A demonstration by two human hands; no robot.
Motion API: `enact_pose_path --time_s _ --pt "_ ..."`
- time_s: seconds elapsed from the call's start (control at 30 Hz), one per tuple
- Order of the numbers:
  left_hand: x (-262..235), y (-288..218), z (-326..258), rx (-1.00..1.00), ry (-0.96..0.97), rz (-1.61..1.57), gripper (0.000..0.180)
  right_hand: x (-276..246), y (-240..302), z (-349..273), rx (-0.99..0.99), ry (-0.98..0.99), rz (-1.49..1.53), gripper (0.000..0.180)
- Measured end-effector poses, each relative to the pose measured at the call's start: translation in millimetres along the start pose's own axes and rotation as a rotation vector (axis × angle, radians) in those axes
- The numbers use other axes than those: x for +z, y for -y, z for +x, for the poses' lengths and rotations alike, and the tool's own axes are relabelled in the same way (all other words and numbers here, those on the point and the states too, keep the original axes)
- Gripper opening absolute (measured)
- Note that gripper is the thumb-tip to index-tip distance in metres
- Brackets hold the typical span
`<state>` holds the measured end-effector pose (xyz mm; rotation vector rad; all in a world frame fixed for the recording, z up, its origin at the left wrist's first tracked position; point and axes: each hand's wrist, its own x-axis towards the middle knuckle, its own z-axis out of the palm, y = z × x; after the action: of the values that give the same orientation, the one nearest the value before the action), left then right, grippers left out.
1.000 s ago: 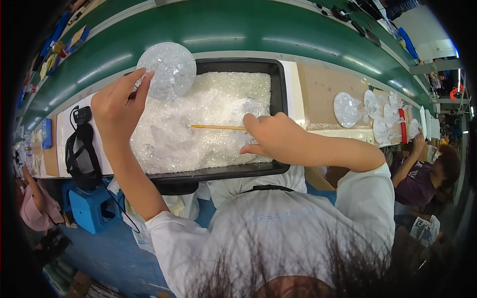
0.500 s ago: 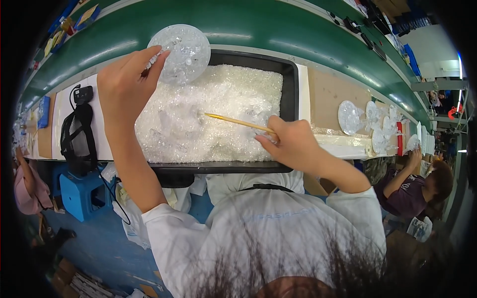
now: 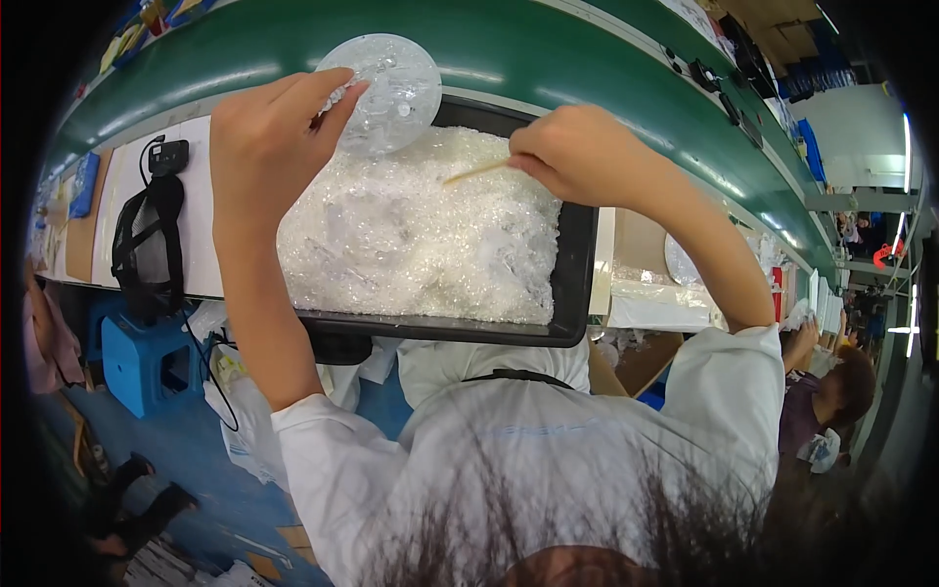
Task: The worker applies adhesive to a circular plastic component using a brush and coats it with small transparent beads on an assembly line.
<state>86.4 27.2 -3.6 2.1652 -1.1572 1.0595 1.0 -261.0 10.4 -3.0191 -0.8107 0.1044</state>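
- Black tray (image 3: 575,284) is sitting under both grips, loaded with beads (image 3: 421,235)
- Clear disc (image 3: 396,88) is sticking out past the pinching left hand (image 3: 274,147), bits (image 3: 403,110) already on; can't tell what's left
- Thin stick (image 3: 477,172) is poking from the right hand's (image 3: 582,152) grasp

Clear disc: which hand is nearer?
Left. The left hand has its fingertips pinched at the left edge of the clear disc; the right hand is apart from it, off to its right, holding a thin yellow stick.
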Motion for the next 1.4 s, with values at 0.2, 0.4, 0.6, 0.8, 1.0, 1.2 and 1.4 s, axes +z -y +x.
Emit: enact_pose_path --time_s 0.2,0.4,0.6,0.8,1.0,1.2,1.4 --pt "4 -1 -8 -0.028 -0.006 -0.04 0.013 -10 -15 5 -0.235 0.364 0.186 0.022" --pt "5 -5 -1 -0.031 0.027 -0.049 0.013 2 -8 33 -0.34 0.264 0.227 0.022" --pt "1 -7 -1 -0.043 0.062 -0.037 0.014 -24 -2 28 -0.348 0.368 0.178 0.026" --pt "8 -8 -2 -0.044 0.047 -0.045 0.016 -20 23 4 -0.331 0.311 0.049 0.029" --pt "-2 -11 4 -0.054 0.072 0.025 0.015 -71 26 -86 -0.13 0.272 0.089 0.025" --pt "5 -14 8 -0.032 0.095 0.002 0.013 -47 12 -129 -0.052 -0.135 0.247 0.017" --pt "4 -11 0 -0.021 0.135 0.047 0.011 -45 -8 -165 0.026 -0.114 0.348 0.017"
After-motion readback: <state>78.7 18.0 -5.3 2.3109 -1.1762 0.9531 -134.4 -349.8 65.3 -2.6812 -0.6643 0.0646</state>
